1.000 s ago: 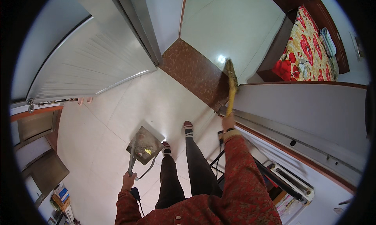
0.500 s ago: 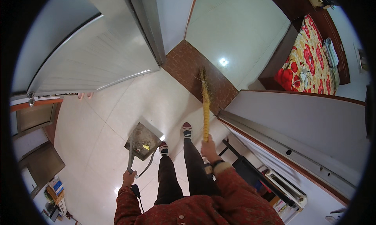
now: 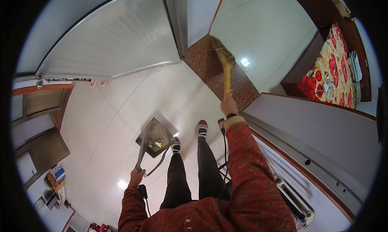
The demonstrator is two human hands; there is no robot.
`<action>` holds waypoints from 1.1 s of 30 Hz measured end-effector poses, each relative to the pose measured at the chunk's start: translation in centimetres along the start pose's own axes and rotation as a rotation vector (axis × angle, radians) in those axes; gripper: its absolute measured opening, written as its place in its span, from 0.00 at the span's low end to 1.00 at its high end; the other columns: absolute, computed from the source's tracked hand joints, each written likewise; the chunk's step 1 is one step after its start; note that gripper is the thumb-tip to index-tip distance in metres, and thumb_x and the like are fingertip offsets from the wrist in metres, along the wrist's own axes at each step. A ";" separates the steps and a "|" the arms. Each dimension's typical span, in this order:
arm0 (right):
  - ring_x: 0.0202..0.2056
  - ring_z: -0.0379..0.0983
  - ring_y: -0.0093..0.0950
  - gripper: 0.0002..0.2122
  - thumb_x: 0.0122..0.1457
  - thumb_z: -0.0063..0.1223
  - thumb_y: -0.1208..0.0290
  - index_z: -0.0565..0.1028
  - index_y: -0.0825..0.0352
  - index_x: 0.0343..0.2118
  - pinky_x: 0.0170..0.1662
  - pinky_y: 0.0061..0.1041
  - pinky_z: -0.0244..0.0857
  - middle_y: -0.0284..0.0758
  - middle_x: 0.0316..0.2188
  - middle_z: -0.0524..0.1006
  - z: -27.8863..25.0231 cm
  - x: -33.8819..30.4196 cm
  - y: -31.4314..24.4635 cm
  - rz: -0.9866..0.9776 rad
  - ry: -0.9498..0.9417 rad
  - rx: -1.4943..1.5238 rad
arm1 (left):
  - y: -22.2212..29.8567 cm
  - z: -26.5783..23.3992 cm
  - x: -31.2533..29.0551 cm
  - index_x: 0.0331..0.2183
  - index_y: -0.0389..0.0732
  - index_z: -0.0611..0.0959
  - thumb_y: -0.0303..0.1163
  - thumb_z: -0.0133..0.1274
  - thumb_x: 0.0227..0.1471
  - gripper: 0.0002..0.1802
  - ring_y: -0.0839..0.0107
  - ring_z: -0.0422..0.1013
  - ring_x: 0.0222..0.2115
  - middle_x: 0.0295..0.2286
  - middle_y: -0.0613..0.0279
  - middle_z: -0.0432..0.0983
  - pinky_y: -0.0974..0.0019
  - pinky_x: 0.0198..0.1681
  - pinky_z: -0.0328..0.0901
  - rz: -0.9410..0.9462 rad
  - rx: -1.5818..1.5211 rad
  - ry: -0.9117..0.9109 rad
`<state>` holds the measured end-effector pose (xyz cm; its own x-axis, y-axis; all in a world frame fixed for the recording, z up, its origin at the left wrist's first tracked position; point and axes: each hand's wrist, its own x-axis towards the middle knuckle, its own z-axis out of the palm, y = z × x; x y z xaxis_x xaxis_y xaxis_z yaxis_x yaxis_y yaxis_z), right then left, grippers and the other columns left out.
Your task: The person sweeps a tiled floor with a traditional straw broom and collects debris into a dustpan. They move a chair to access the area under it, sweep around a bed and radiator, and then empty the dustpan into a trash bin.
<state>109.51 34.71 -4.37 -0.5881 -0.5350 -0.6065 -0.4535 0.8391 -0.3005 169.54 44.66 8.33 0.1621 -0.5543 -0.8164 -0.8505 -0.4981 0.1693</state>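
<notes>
Left hand: the left hand (image 3: 136, 178), low and left of centre, is wrapped around the upright handle of a dustpan (image 3: 155, 137).
Dustpan: its tray rests on the pale tiled floor (image 3: 101, 123) just left of the left shoe (image 3: 176, 145), with a little debris and a yellow scrap inside; the handle slants down from the tray to the hand.
Right hand: the right hand (image 3: 229, 106), just right of centre, grips the lower end of a broom (image 3: 224, 68).
Broom axis: the stick runs up and slightly left from the hand; the bristles sit over the reddish threshold strip (image 3: 242, 90) in the upper middle.
Relation: the bristles lie well apart from the tray, up and to its right; the right hand is nearer them.
Doubt: bristles appear to touch the floor, though blur makes that unsure.
</notes>
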 end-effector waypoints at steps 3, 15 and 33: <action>0.38 0.75 0.49 0.26 0.56 0.42 0.71 0.57 0.63 0.60 0.39 0.46 0.68 0.53 0.34 0.77 0.8 -6.3 2.3 -0.051 -0.089 -0.133 | 0.4 0.7 -0.8 0.24 0.36 0.77 0.42 0.62 0.44 0.18 0.68 0.69 0.21 0.19 0.59 0.74 0.61 0.27 0.65 -0.004 -0.005 0.025; 0.18 0.72 0.31 0.28 0.57 0.47 0.72 0.58 0.54 0.62 0.20 0.33 0.65 0.39 0.20 0.74 -7.6 -25.4 7.3 -0.261 -0.195 0.087 | -4.9 0.3 -3.3 0.26 0.31 0.79 0.51 0.60 0.42 0.28 0.60 0.73 0.25 0.21 0.51 0.76 0.59 0.29 0.66 -0.044 -0.024 0.065; 0.16 0.65 0.20 0.20 0.62 0.42 0.72 0.62 0.56 0.58 0.16 0.24 0.60 0.31 0.19 0.69 2.1 -19.1 8.4 0.429 -1.029 0.990 | -10.7 -1.1 -4.1 0.23 0.31 0.81 0.47 0.59 0.38 0.25 0.64 0.73 0.23 0.19 0.53 0.77 0.59 0.28 0.67 -0.178 0.002 0.102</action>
<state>118.32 52.22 3.19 0.3541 -0.2877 -0.8899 0.5024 0.8611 -0.0785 178.52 51.56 10.49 0.3599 -0.5220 -0.7733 -0.8046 -0.5932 0.0260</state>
